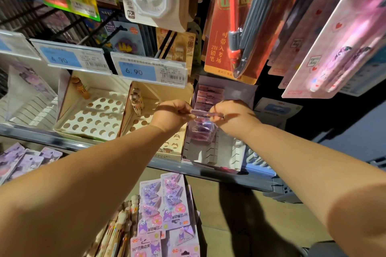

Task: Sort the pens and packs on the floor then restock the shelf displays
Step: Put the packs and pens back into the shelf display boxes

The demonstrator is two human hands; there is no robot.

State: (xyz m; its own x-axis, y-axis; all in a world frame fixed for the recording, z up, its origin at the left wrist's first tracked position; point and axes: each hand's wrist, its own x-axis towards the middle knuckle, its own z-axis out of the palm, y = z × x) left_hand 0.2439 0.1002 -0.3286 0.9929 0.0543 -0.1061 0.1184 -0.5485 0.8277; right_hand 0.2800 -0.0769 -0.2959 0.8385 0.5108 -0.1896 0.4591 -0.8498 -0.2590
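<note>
Purple and pink plastic, the pack (205, 113) is between your two hands, above the white slotted display box (211, 152) that stands on the shelf (240, 178). Your left hand (173, 116) pinches the left end of the pack with curled fingers, and your right hand (231, 116) pinches the right end in the same way. The fingertips are mostly hidden behind the knuckles. The pack hangs over the middle of the box. Its lower part reaches down toward other purple packs in the slots, but you cannot tell whether it touches them.

At the back of the box a row of the same packs (208, 95) stands upright. Toward you, the white dividers show open slots up to the front wall of the box.

Just beside the box on the left stands a cardboard pen tray (135, 123) with round holes and one pen (136, 99) upright near its back. A second holed tray (92, 115) stands further left.

The price label 6.90 (137, 71) juts out above your left wrist. The lower edge of a red pencil card (231, 27) hangs over the back of the box, so the room overhead is narrow there.

On the floor, below the shelf edge, lie more purple packs (161, 202), with loose pens (121, 225) just beside them on the left.
</note>
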